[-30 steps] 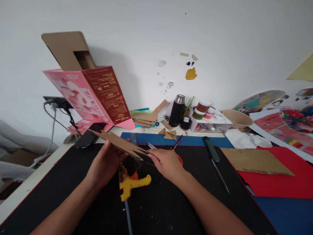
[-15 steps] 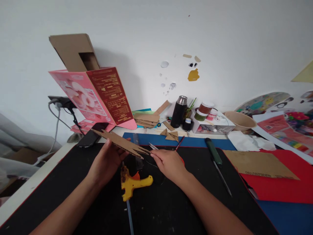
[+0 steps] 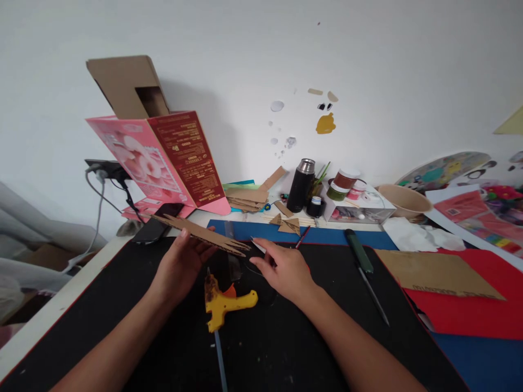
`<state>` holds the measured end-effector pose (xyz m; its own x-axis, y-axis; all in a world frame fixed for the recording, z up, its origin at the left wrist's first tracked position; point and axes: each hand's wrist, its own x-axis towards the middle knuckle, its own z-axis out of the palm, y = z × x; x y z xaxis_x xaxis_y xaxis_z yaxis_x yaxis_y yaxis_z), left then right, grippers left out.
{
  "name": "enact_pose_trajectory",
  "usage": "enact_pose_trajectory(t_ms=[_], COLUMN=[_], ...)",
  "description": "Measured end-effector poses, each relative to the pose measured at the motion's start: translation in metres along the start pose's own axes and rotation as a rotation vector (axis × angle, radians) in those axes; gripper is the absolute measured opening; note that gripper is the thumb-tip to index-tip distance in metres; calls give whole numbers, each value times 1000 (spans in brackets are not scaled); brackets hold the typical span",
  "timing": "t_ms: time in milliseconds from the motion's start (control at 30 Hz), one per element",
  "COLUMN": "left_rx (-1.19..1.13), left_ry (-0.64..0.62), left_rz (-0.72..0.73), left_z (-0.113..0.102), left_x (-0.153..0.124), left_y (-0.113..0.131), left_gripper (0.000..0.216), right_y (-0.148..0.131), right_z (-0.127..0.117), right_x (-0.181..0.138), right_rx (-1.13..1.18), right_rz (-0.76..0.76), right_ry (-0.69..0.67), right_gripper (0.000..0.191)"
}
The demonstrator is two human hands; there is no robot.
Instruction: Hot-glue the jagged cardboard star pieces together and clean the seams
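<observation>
My left hand (image 3: pixel 182 261) is closed around a flat piece of brown cardboard (image 3: pixel 204 234), cut with pointed prongs at both ends and held tilted above the mat. Just right of its tips, my right hand (image 3: pixel 286 267) hovers with thumb and forefinger parted and nothing visible between them. Behind that hand the blades of scissors (image 3: pixel 256 246) stick out, the rest mostly covered. Below the cardboard lies a yellow hot glue gun (image 3: pixel 220 305) with a glue stick (image 3: pixel 220 359) in its end. A clear ruler (image 3: pixel 232 264) lies partly under the cardboard.
A black mat (image 3: pixel 286 348) covers the desk. To the right lie a green utility knife (image 3: pixel 358 253), a brown cardboard sheet (image 3: pixel 437 275) and red paper (image 3: pixel 482 316). At the back stand a black flask (image 3: pixel 301 188) and paint jars (image 3: pixel 345 182). A phone (image 3: pixel 157 224) and pink box (image 3: pixel 143 158) are left.
My right hand has let go of the cardboard's pronged end and its fingers have parted. The prongs now sit closer together. My left hand keeps its hold on the cardboard.
</observation>
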<state>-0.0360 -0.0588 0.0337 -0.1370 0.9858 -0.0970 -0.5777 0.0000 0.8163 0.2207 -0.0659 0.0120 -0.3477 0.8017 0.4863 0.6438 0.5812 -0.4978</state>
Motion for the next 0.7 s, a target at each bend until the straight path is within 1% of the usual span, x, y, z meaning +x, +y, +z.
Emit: enact_pose_trajectory(t_ms=[133, 300, 467, 700], left_rx=[36, 87, 120, 132], left_ry=[4, -12, -8, -1], left_rz=[11, 51, 66, 77], left_z=[-4, -2, 1, 4], left_x=[1, -2, -5, -7], left_y=[-5, -7, -7, -7], left_gripper=[52, 52, 53, 56], right_y=[-4, -5, -6, -7], right_z=[-1, 0, 3, 4], right_x=[0, -1, -2, -1], right_rx=[16, 11, -7, -36], right_rz=[-26, -60, -73, -164], right_ry=[-36, -40, -52, -17], right_gripper=[52, 52, 47, 33])
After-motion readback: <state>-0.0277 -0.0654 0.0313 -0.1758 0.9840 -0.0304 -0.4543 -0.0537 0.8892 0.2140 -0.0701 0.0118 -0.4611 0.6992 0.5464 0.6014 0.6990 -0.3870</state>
